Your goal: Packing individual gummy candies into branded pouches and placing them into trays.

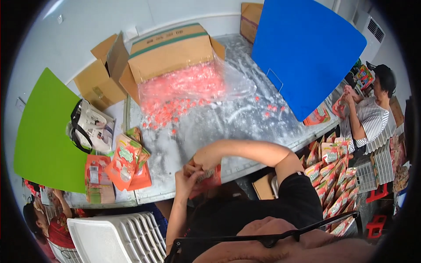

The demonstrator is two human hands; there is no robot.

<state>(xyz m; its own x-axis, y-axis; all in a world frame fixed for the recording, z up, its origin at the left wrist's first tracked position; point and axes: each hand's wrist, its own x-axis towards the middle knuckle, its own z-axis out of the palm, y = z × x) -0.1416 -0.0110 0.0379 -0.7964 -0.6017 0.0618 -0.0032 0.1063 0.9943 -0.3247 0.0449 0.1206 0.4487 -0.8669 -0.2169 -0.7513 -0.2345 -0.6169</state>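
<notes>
Close to my body, at the table's near edge, my left hand [186, 181] pinches the top of a red pouch [211, 178]. My right hand [195, 165] is closed on the same pouch just beyond it, with its forearm bent across from the right. The pouch hangs below my fingers, and part of it is hidden. Left of my hands lies a stack of flat printed red pouches [121, 163]. Farther back, a tipped carton [173, 57] with a clear plastic liner spills small wrapped red pieces [169, 111] onto the metal tabletop [188, 131].
A green panel [48, 136] stands left and a blue panel [307, 52] right. White stacked trays [109, 236] are at lower left. Filled pouches [331, 179] crowd a tray at right. A tote bag [98, 127] stands by the green panel. Two people work beyond the panels.
</notes>
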